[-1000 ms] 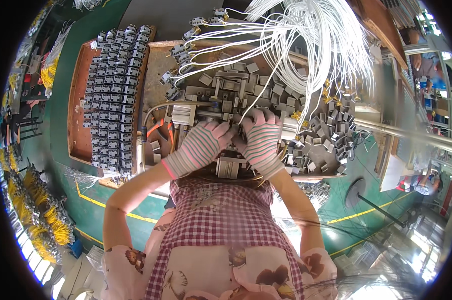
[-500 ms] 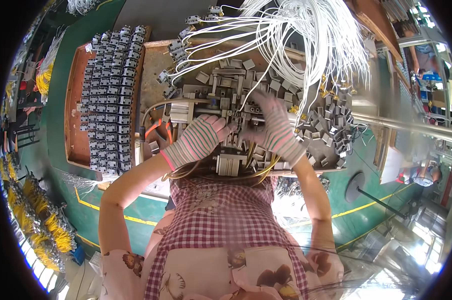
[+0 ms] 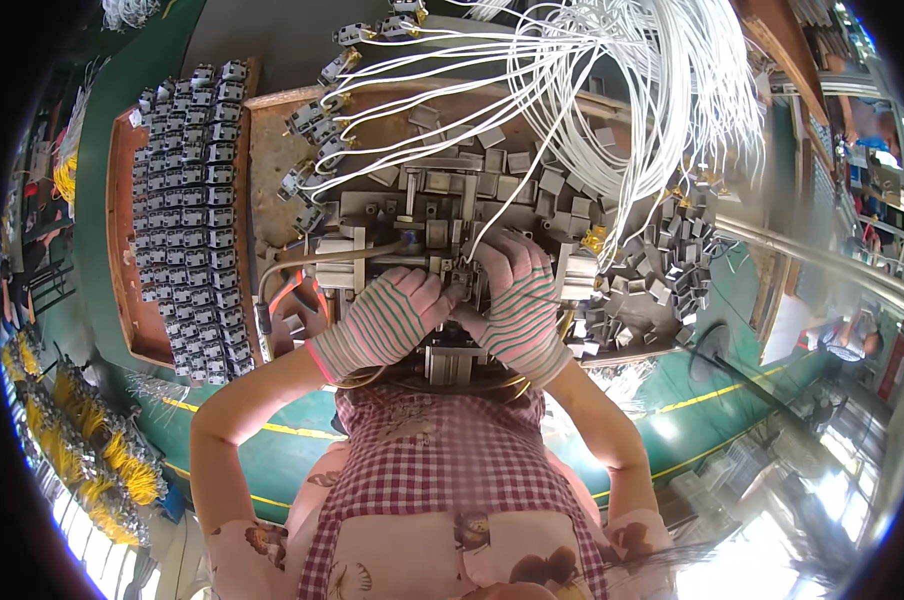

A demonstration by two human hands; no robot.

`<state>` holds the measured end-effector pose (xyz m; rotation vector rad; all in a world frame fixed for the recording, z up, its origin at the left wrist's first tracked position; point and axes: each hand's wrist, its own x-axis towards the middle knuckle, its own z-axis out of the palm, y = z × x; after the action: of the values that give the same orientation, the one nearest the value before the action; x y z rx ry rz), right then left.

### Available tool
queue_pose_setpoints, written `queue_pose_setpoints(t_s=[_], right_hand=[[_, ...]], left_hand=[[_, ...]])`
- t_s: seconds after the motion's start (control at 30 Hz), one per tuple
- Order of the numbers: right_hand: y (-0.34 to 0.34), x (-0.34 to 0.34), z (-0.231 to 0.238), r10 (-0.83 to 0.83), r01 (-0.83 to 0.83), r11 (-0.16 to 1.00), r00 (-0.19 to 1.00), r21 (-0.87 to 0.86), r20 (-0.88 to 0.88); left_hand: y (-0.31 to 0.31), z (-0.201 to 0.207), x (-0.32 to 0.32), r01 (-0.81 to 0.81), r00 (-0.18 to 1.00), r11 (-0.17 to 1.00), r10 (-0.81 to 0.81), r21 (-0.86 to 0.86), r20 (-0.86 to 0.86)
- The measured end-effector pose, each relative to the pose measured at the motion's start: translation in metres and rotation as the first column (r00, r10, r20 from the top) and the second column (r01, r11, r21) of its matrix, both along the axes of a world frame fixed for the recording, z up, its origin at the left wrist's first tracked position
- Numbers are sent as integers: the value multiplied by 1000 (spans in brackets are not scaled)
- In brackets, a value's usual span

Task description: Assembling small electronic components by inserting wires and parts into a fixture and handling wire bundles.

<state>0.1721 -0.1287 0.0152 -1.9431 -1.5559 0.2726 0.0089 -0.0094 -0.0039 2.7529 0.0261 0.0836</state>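
My left hand, in a striped knit glove, has its fingers closed at the front middle of a metal clamping fixture. Close beside it, my gloved right hand bends its fingers down over the same spot, thumb toward the left fingertips. A single white cable runs down from a large coil of white cables and ends by my right fingertips. Whatever small part lies between the fingers is hidden by the gloves.
Rows of small grey-black metal blocks fill a wooden tray on the left. Similar blocks on cable ends lie behind the fixture. Loose metal sleeves are heaped at right. Orange-handled pliers lie beside my left hand.
My right hand, blurred and spread before, has moved left and closed in at the fixture's middle beside my left hand. The view has shifted slightly.
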Motion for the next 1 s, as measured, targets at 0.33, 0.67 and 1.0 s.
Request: queue_pose_setpoints(t_s=[0.33, 0.67, 1.0], right_hand=[[-13, 8, 19, 30, -27, 998, 998, 58, -51], [-83, 78, -13, -504, 516, 857, 836, -2, -217], [-95, 98, -24, -476, 447, 860, 877, 246, 70]], left_hand=[[-2, 11, -14, -145, 989, 914, 140, -379, -42], [-11, 23, 3, -296, 858, 217, 489, -930, -159], [12, 97, 28, -395, 903, 169, 253, -903, -348]])
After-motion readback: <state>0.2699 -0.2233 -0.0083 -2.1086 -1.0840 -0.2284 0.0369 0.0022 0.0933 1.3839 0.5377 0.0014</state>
